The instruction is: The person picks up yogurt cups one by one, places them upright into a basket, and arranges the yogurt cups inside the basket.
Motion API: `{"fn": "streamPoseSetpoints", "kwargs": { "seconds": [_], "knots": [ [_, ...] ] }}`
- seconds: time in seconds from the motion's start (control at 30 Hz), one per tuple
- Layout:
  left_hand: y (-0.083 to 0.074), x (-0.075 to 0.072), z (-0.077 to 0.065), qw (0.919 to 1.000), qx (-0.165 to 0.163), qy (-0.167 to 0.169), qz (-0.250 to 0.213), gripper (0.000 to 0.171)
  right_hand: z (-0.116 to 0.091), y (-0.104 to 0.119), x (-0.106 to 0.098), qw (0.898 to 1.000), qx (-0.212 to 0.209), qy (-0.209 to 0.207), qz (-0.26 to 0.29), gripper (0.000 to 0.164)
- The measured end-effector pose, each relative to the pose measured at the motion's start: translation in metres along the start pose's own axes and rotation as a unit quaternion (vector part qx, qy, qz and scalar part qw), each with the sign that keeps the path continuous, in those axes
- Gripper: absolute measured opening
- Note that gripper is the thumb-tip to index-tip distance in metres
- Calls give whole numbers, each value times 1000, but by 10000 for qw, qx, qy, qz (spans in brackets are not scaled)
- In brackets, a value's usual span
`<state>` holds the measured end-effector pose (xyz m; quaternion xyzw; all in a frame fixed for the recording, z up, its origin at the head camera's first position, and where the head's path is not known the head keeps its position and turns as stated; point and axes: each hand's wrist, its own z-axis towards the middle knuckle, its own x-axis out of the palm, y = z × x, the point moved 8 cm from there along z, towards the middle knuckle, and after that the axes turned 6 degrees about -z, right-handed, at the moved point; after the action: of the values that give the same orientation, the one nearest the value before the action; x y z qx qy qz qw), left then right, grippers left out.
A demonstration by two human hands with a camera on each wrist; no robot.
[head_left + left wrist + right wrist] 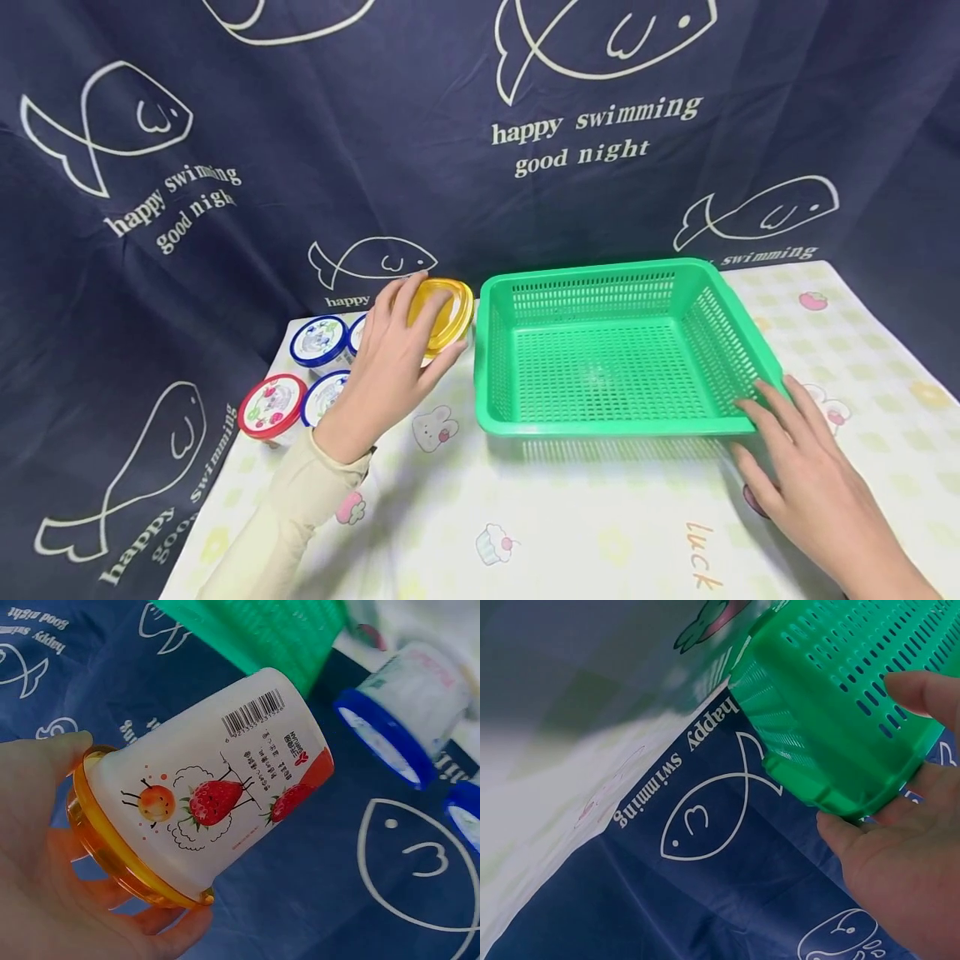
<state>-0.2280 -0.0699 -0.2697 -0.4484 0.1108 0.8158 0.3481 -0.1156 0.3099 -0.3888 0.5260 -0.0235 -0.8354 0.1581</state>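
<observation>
A navy curtain (420,179) printed with white fish and "happy swimming good night" hangs behind a counter (585,508) spread with a pale checked cloth. At far left, a red-lidded tub (273,406) sits near the left edge, beside three blue-lidded tubs (318,339), two of them partly hidden by the person's left hand (393,354). That hand, fingers and thumb curved around the lid's rim, grips a yellow-lidded cup (202,787); the cup lies beneath the fingers, just left of a green basket (600,427). Its lid is a see-through amber, its white side printed with a barcode, cartoon strawberries and a round orange fruit, with a red patch toward the base. Whether that base touches the counter cannot be told. The basket, its slotted floor in view, stands near the curtain. At right, the person's right hand (813,475) holds its near right corner, fingertips over the rim and thumb outside. Cloth stretches before the basket and to its right.
</observation>
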Motion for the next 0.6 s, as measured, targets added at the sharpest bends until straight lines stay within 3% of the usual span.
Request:
{"fn": "streamPoseSetpoints", "kwargs": {
  "seconds": [0.33,0.6],
  "knots": [
    [-13,1,24,9994,171,-36,-291,55,-2,-2,-2,9994,209,-26,285,62],
    [-18,8,36,9986,281,-13,-441,56,-3,-1,0,9997,184,4,140,45]
  ]
}}
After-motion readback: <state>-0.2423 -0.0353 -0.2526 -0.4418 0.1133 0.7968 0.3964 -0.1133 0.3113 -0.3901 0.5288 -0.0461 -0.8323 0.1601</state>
